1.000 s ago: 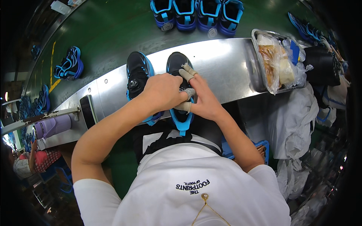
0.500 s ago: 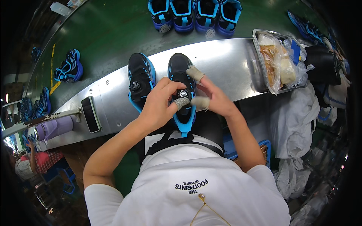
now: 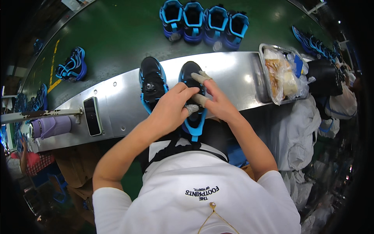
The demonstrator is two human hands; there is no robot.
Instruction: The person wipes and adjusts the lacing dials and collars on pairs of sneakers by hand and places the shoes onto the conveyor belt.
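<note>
A black and blue sneaker (image 3: 190, 71) lies toe-away on the steel bench edge, under both hands. My left hand (image 3: 171, 104) is closed on its upper; the thumb wears a greyish wrap, and the fingers cover the spot where the round lacing dial sits. My right hand (image 3: 221, 104) grips the same sneaker from the right, its beige-covered fingertips on the forefoot and the covered thumb close to my left fingers. Just left of it stands a second matching sneaker (image 3: 150, 74), its black dial in sight, with my left hand near its heel end.
Several matching sneakers (image 3: 215, 19) stand in a row on the green surface (image 3: 128, 31). A metal tray (image 3: 269, 87) of bagged items sits right. At left are a phone (image 3: 92, 116), a purple bottle (image 3: 56, 126), a metal bar (image 3: 43, 114) and another sneaker (image 3: 74, 65).
My left fingers have moved over the dial, which showed between them before. The right fingertips have shifted on the forefoot. The whole view has shifted slightly.
</note>
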